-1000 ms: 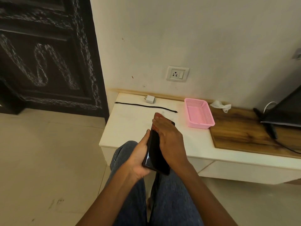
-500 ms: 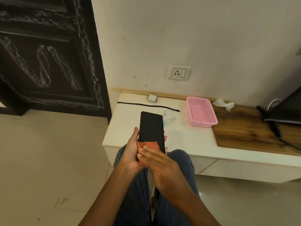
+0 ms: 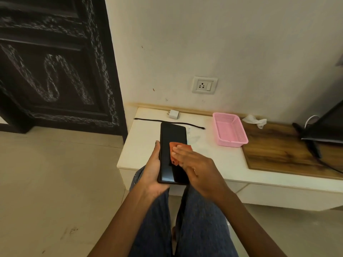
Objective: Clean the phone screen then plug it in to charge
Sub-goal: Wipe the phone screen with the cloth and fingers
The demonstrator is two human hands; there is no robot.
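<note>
My left hand [image 3: 153,169] grips a black phone [image 3: 172,140] from below and the left, screen up, over the front edge of the white shelf [image 3: 146,145]. My right hand [image 3: 196,164] presses a small orange cloth [image 3: 174,147] flat on the middle of the screen with straight fingers. A black cable [image 3: 148,120] lies stretched along the back of the shelf. A white charger plug [image 3: 173,114] lies behind it. A white wall socket [image 3: 204,84] sits on the wall above.
A pink basket [image 3: 230,129] stands on the shelf at the right. Beyond it a crumpled white tissue [image 3: 255,120] lies on a wooden board [image 3: 278,151]. A dark screen [image 3: 326,125] with cords fills the far right. A dark carved door [image 3: 55,62] is at the left.
The phone has turned from on edge to flat, screen up. My right hand with the orange cloth went to the phone's lower end, then slid up to mid-screen.
</note>
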